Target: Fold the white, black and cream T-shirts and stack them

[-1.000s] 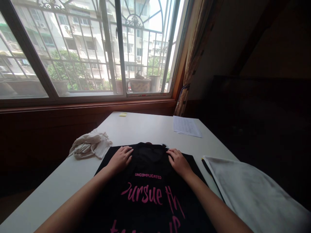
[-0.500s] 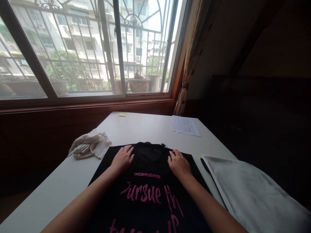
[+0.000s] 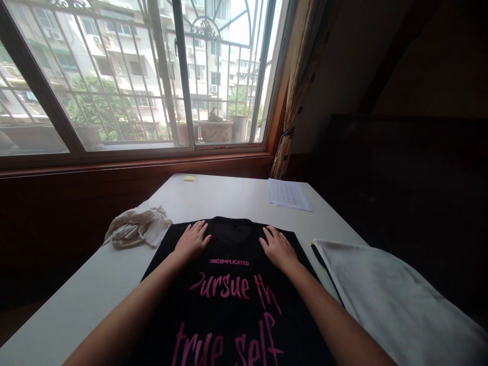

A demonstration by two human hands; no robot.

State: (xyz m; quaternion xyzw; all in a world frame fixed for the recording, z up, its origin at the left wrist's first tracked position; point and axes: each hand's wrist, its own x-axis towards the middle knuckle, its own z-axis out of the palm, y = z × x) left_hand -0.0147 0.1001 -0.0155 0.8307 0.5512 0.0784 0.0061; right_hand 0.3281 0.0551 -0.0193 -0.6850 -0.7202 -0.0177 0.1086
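A black T-shirt (image 3: 232,315) with pink lettering lies spread on the white table, its collar at the far side. My left hand (image 3: 192,240) rests flat on the shirt's left shoulder, fingers stretched out and a little apart. On the right shoulder lies my right hand (image 3: 279,248), also with its fingers spread. Neither hand grips the fabric. The shirt's lower part runs out of view at the bottom, and my forearms cover some of its sides.
Crumpled pale cloth (image 3: 138,226) sits on the white table (image 3: 224,195) at the left. A light grey cloth (image 3: 389,290) lies at the right, with a dark, thin strip along its edge. Printed paper (image 3: 290,194) and a yellow sticky note (image 3: 189,178) are near the far edge, below the window.
The shirt's collar looks flatter, and the bits that showed beyond it are gone. Shirt and hands sit slightly higher in view, with more lettering visible. The view has shifted slightly.
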